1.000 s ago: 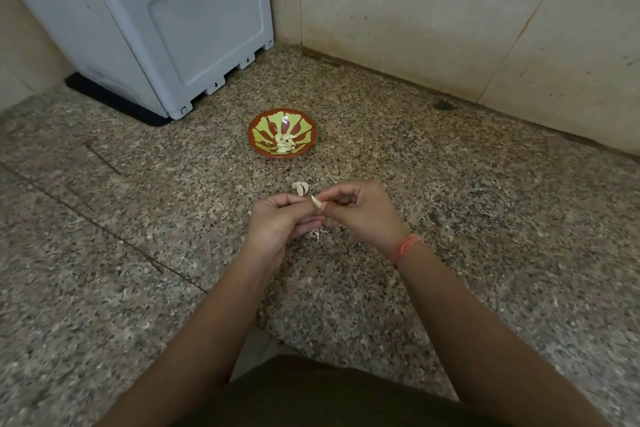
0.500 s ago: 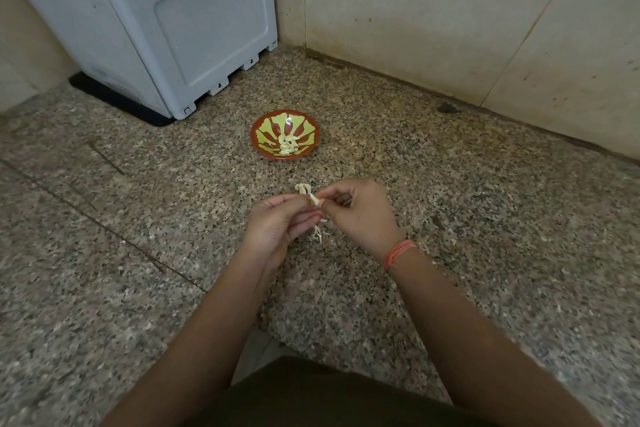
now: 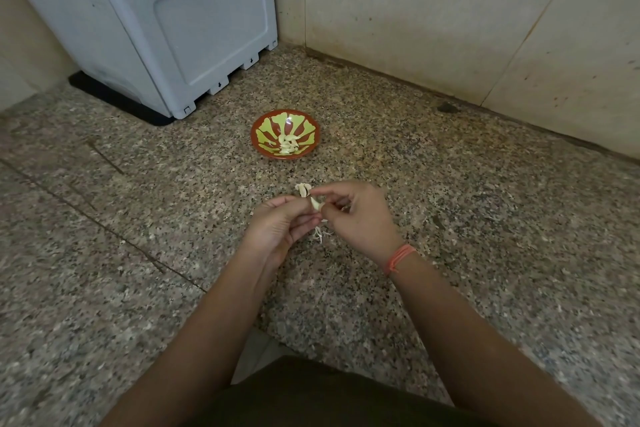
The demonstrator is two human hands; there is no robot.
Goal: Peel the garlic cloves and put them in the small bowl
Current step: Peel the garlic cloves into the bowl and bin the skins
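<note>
A pale garlic clove [image 3: 316, 203] is pinched between the fingertips of my left hand [image 3: 280, 225] and my right hand [image 3: 356, 218], low over the speckled granite floor. Just beyond my fingers lies a small cluster of unpeeled garlic [image 3: 303, 189]. Thin strips of papery skin [image 3: 320, 234] lie on the floor under my hands. Farther away stands the small bowl [image 3: 265, 126], red-brown with a green leaf pattern, and several peeled cloves [image 3: 288, 145] rest in its middle.
A large grey plastic appliance [image 3: 156, 21] on a black base stands at the back left. Beige wall tiles [image 3: 433, 10] close off the back and right. An orange thread band [image 3: 400, 258] circles my right wrist. A dark spot [image 3: 446, 107] marks the floor by the wall.
My hands have stayed in place over the floor, fingers shifting on the clove. More of the pale clove now shows between my fingertips. The camera has tilted slightly.
</note>
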